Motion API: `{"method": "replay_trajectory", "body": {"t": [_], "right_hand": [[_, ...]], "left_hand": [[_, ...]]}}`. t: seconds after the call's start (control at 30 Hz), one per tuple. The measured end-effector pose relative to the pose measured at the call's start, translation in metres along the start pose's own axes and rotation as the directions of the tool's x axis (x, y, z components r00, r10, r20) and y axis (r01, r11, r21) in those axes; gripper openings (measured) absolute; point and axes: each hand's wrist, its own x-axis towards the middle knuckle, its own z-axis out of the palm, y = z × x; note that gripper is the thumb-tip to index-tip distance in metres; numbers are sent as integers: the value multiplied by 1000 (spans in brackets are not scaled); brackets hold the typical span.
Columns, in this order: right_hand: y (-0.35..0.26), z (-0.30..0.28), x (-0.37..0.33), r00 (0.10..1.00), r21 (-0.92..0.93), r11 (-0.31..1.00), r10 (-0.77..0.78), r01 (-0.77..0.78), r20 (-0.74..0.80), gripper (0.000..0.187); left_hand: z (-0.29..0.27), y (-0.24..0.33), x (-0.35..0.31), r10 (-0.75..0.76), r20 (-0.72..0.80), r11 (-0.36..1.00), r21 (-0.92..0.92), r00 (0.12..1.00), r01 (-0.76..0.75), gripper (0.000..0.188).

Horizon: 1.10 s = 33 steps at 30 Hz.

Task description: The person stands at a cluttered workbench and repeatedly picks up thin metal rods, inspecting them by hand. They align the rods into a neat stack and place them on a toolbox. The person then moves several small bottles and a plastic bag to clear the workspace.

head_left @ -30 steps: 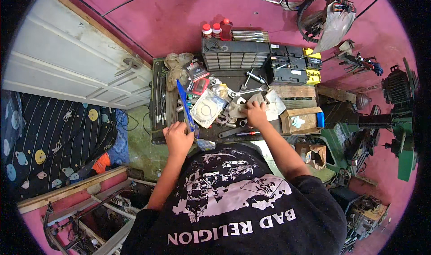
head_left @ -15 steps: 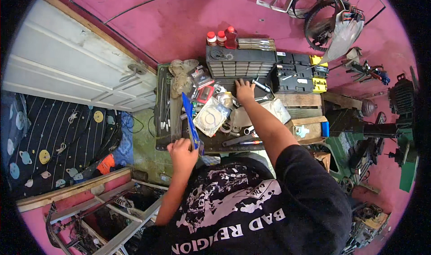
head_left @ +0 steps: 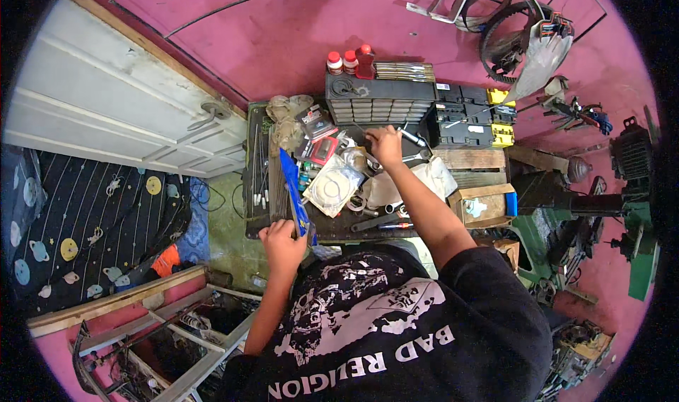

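Observation:
A long, flat blue plastic packet (head_left: 291, 190) stands up from my left hand (head_left: 284, 246), whose fingers are closed round its lower end at the bench's near edge. My right hand (head_left: 385, 147) is over the back of the bench, just in front of a dark small-parts drawer cabinet (head_left: 378, 111). Its fingers are drawn together, and what they pinch, if anything, is too small to make out. Right beside that hand lies a metal cylindrical tool (head_left: 412, 138). Between my hands is a clear packet with a coiled ring (head_left: 332, 184), with a red-and-clear blister pack (head_left: 324, 149) behind it.
Black cases with yellow ends (head_left: 467, 115) stand right of the cabinet. A cardboard box (head_left: 484, 204) sits at the bench's right end. Wrenches (head_left: 375, 222) lie along the near edge. Red-capped bottles (head_left: 334, 63) top the cabinet. A white door (head_left: 127, 84) stands at the left.
My right hand has lifted slightly and drawn its spread fingers together. My left hand has shifted a little left and down with the blue packet.

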Motion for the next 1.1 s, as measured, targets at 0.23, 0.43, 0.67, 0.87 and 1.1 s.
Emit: {"method": "replay_trajectory", "body": {"t": [0.23, 0.43, 0.67, 0.87, 1.1], "right_hand": [[-36, -47, -18, 851, 881, 188, 407, -434, 333, 22], [-47, -74, -37, 782, 895, -126, 445, -427, 436, 24], [-34, -69, -52, 820, 740, 404, 456, -537, 346, 22], [-34, -53, -91, 900, -35, 909, 417, -416, 128, 36], [-136, -96, -127, 890, 592, 801, -205, -86, 407, 58]], "left_hand": [[3, 5, 16, 65, -16, 997, -29, 998, -66, 26], [5, 5, 22, 119, 1, 992, -43, 993, -119, 23], [5, 4, 24, 138, 13, 987, -86, 990, -137, 22], [7, 9, 27, 183, -31, 971, -152, 983, -185, 22], [19, 10, 29, 206, 6, 954, -222, 978, -200, 18]]}}
